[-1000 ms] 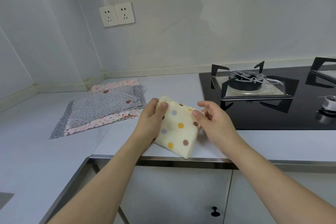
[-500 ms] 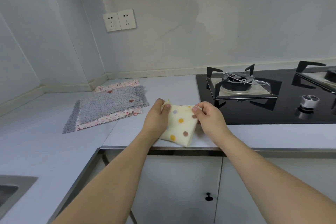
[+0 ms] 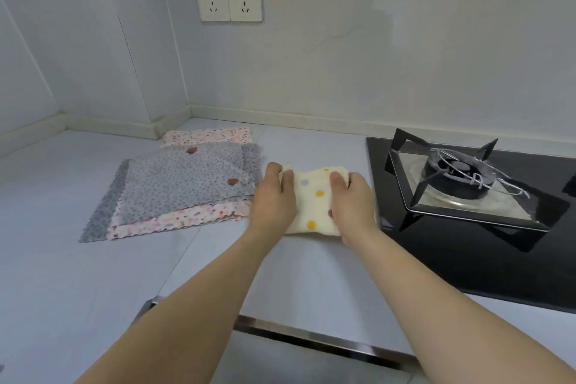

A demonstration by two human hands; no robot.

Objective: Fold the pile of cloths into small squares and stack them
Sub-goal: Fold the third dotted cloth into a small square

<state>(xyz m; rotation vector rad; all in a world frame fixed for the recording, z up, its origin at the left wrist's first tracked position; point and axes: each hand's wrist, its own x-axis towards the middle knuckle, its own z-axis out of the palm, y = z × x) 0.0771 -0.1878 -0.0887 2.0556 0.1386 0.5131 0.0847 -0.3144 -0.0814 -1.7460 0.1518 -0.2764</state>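
Lying folded small on the counter, the cream polka-dot cloth showed yellow and lilac spots. The left hand and right hand each pinched a far corner, thumbs on top. Just beside it lay the pile of cloths, grey over pink floral; the stove sat opposite.

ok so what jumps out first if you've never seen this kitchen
Two hands, left hand and right hand, grip a folded cream polka-dot cloth on the counter's middle. To its left lies a pile of grey and pink cloths; to its right a black gas hob.
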